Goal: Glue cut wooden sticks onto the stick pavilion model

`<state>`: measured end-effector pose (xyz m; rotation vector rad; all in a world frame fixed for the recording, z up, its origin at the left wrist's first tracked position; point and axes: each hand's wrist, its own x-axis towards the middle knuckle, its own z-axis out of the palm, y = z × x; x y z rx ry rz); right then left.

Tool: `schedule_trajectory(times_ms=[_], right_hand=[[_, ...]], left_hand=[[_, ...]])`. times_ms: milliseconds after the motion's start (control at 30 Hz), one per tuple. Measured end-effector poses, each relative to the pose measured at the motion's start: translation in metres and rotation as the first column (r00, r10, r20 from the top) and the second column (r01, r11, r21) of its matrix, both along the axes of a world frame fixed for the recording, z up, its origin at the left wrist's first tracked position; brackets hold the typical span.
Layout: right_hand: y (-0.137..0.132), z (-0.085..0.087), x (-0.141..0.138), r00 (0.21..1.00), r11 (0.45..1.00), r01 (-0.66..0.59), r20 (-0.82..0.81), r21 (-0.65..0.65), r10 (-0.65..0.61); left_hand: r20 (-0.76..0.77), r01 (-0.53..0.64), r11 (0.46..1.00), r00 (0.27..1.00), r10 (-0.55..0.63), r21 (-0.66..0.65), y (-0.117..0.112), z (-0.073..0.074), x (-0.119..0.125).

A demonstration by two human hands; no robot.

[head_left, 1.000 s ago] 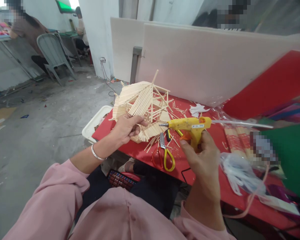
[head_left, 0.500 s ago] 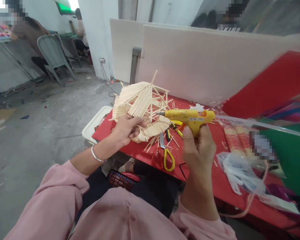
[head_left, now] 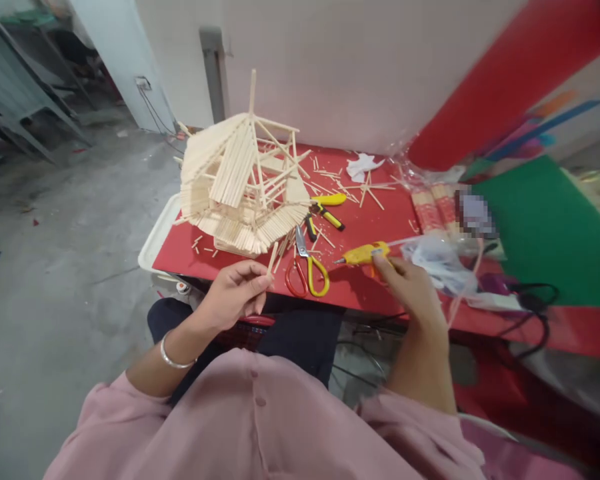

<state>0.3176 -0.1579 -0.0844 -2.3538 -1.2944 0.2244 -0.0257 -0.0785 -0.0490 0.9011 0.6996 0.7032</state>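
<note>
My left hand [head_left: 241,292] is closed in a pinch on a thin wooden stick [head_left: 273,259], which points up from the fingertips. Just beyond it stands a small house model [head_left: 235,167] built of wooden sticks, its roof partly covered and partly bare frame. In my right hand [head_left: 409,283] is a yellow hot glue gun [head_left: 364,254], held low over the table with its nozzle toward the left. Scissors [head_left: 307,267] with one red and one yellow handle lie between my hands. Yellow-and-black pliers [head_left: 325,212] rest beside the model.
The red tabletop [head_left: 380,227] carries loose sticks and scraps. A crumpled plastic bag [head_left: 437,263], stick packs [head_left: 433,210] and a green sheet [head_left: 545,227] lie at the right. White boards [head_left: 330,73] lean behind. A white tray [head_left: 155,237] sits by the table's left edge.
My left hand has come away from the model toward me, a stick now showing in its fingers. The glue gun has dropped lower, away from the model. The view has tilted down and right.
</note>
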Motion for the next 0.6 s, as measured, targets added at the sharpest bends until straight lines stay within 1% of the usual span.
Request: schedule_trajectory(times_ms=[67,133,200,267,333,367,400,433,467,500,533,567,600], right_hand=[[0.003,-0.014,0.014,0.998,0.997,-0.027,-0.051,-0.078,0.023],[0.009,-0.021,0.025,0.996,0.987,-0.055,-0.079,-0.150,0.044],[0.014,-0.020,0.030,0.996,0.981,-0.065,-0.068,-0.183,0.054],[0.016,-0.014,0.024,0.999,0.992,-0.040,0.022,-0.122,0.043],[0.016,-0.007,0.001,0.988,0.999,-0.042,0.148,0.018,0.039],[0.015,-0.004,-0.017,0.978,0.993,-0.072,0.200,0.088,0.054],[0.015,-0.002,-0.037,0.978,0.988,-0.119,0.183,0.102,0.098],[0.015,-0.002,-0.059,0.977,0.981,-0.183,0.125,0.059,0.175],[0.017,-0.002,-0.081,0.970,0.974,-0.226,0.088,-0.022,0.227],[0.020,-0.004,-0.101,0.962,0.962,-0.241,0.095,-0.132,0.254],[0.023,-0.006,-0.118,0.959,0.947,-0.224,0.122,-0.231,0.257],[0.027,-0.007,-0.131,0.958,0.930,-0.207,0.131,-0.303,0.256],[0.032,-0.009,-0.140,0.960,0.921,-0.183,0.138,-0.344,0.242]], left_hand=[[-0.008,-0.036,0.999,0.999,0.036,-0.004,-0.004,-0.013,0.011],[-0.008,-0.067,0.998,0.998,0.066,-0.023,-0.007,-0.023,0.021],[-0.010,-0.092,0.995,0.996,0.092,-0.036,-0.010,-0.032,0.028],[-0.020,-0.118,0.993,0.993,0.117,-0.022,-0.013,-0.038,0.033],[-0.040,-0.131,0.991,0.991,0.131,0.000,-0.017,-0.043,0.036],[-0.050,-0.124,0.992,0.991,0.125,0.007,-0.018,-0.044,0.037],[-0.058,-0.111,0.994,0.992,0.112,0.009,-0.019,-0.046,0.038],[-0.064,-0.098,0.995,0.993,0.098,0.008,-0.020,-0.047,0.039],[-0.065,-0.087,0.996,0.994,0.088,0.007,-0.021,-0.048,0.040],[-0.062,-0.086,0.996,0.994,0.086,0.010,-0.022,-0.049,0.041],[-0.057,-0.092,0.996,0.994,0.092,0.016,-0.023,-0.050,0.042],[-0.051,-0.106,0.994,0.993,0.107,0.025,-0.024,-0.050,0.042],[-0.046,-0.122,0.992,0.991,0.124,0.035,-0.025,-0.051,0.042]])
